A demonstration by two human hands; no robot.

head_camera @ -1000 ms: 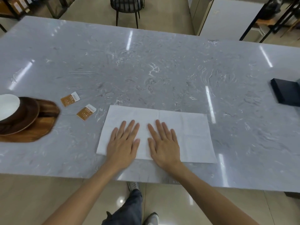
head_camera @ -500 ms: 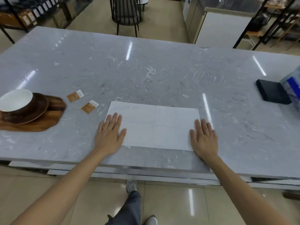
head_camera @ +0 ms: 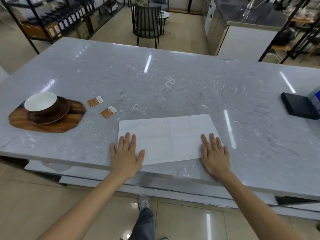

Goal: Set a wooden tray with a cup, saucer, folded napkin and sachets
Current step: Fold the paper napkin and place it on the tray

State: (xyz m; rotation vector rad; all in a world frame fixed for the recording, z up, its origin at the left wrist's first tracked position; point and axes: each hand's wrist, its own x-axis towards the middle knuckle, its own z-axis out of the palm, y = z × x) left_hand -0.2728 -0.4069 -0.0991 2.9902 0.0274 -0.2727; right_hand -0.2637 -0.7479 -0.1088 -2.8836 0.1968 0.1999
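Wide grey marble-look counter [head_camera: 173, 84], glossy, streaked with white veins and long reflections of ceiling lights. White napkin [head_camera: 166, 135] spread flat near the front edge, creased into panels, its near edge slanting slightly. Left hand [head_camera: 126, 153] flat on the napkin's near-left corner, fingers straight and a little spread; right hand [head_camera: 214, 153] flat on the near-right corner, fingers straight, partly over bare stone. Hands well apart, gripping nothing. Off to the left, wooden tray [head_camera: 57, 125] with a dark saucer [head_camera: 58, 115] on it and a brown cup [head_camera: 42, 104], white inside, on the saucer. Between tray and napkin, two orange sachets lying on the stone: far sachet [head_camera: 94, 101] and near sachet [head_camera: 108, 112], apart from each other and from the tray. At the right edge, a flat black box [head_camera: 299, 108], with something blue and clear [head_camera: 315, 97] just beside it, cut off by the frame. Beyond the counter, beige tiled floor, a black slatted chair [head_camera: 147, 23], dark metal shelving [head_camera: 52, 19] with bottles and boxes on the left, a pale cabinet unit [head_camera: 242, 40] on the right. Below, a trouser leg and grey shoe [head_camera: 144, 203] on shiny tiles.
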